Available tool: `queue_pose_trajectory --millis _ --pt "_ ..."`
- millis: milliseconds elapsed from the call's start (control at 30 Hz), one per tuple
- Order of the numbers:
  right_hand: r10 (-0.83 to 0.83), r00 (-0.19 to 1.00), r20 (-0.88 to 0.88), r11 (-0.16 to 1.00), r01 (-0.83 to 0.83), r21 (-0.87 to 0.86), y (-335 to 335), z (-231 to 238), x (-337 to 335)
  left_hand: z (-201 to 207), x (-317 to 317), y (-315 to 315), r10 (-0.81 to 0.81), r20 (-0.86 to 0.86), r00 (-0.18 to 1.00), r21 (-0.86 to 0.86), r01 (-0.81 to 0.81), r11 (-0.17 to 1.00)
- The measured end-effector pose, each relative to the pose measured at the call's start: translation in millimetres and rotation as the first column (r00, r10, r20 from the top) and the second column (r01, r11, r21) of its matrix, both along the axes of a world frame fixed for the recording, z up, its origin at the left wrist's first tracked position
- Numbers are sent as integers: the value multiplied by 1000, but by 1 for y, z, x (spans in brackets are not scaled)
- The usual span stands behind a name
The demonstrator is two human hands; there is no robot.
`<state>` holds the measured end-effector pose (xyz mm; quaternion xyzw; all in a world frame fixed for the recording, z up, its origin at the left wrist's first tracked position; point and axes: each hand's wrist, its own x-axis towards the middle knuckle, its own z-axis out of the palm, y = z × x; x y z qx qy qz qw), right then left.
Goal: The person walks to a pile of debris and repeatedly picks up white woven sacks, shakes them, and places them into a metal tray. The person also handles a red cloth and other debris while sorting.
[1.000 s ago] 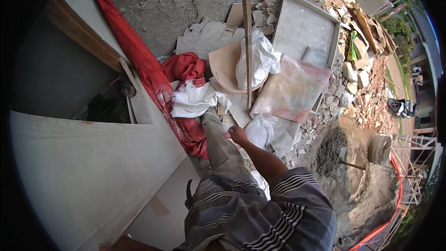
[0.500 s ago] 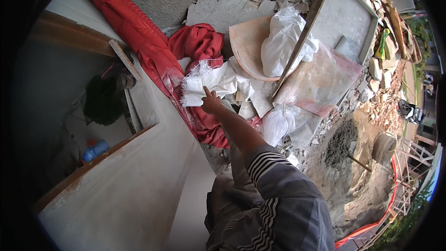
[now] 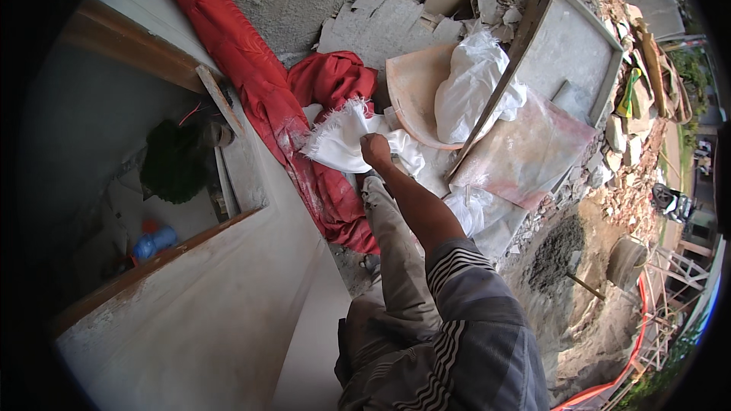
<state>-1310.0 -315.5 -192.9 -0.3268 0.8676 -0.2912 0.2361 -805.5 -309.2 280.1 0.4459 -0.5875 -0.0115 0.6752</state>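
My right hand [image 3: 375,149] is closed on a white woven sack [image 3: 339,143] with a frayed edge, gripping its right part and bunching it. The sack lies partly over crumpled red fabric [image 3: 331,80], and its frayed edge stands raised to the left of my fist. My fingertips are hidden by the back of the hand. Right of the sack is a curved, pale orange sheet [image 3: 411,84], with a stuffed white bag [image 3: 466,91] against it. My left hand is out of the picture.
A wooden plank [image 3: 509,61] slants past the white bag. Broken rubble [image 3: 636,137] is heaped at right, near a bucket [image 3: 628,259] and a wooden handle [image 3: 586,287] in grey mix. At left, a pale panel [image 3: 213,297] borders a dark opening holding a blue container [image 3: 156,242].
My right hand was over the sack with a finger extended; now it is a fist gripping it. The sack's frayed edge has been lifted and gathered. The whole view has shifted slightly.
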Motion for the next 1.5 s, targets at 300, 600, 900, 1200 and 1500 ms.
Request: queue_pose_trajectory --millis 300,600,900,1200,1500 --pt "-330 944 25 920 327 -217 27 131 -118 -3 -3 2 -40 -61 997 -33 38 999" --pt "-511 854 97 793 512 -329 65 111 -95 -1 -2 5 -68 -62 996 -39 66 997" --pt "-189 956 223 922 94 377 173 -37 17 -14 -9 -5 -69 2 998 31 69 997" --pt "-493 755 432 869 399 292 187 -159 84 -18 -8 0 -26 106 994 10 25 1000" --pt "-394 694 603 901 161 403 194 -212 75 -23 -13 5 -10 130 992 20 7 1000"
